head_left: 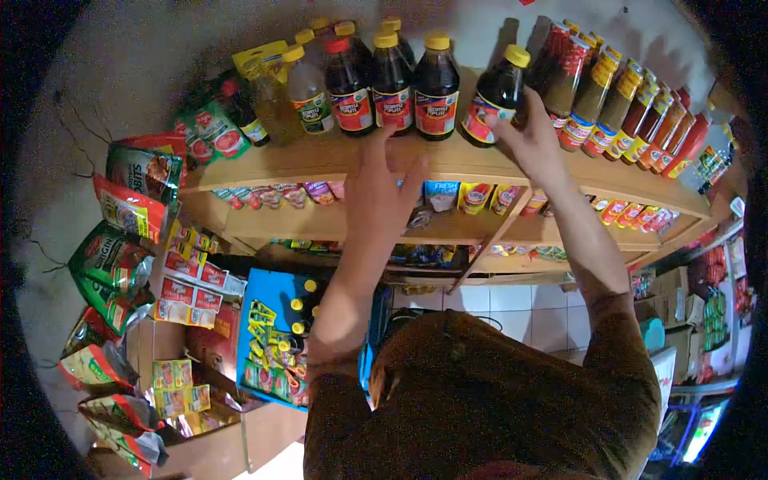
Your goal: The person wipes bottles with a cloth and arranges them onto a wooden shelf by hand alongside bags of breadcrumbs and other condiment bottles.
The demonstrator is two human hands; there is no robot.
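Right hand (532, 142): my fingers hold the yellow-capped dark bottle (498, 86) on the top shelf (296, 168); a weak grip could drop it.
Left hand (380, 182): fingers loosely spread; touching the red-labelled bottles (437, 84) or not, I can't tell; a nudge could topple one.
Slim sauce bottles (594, 96): a wide swing rightward could knock them.

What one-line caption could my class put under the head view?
Right hand around a yellow-capped dark bottle, left hand in front of similar bottles on a wooden shelf.
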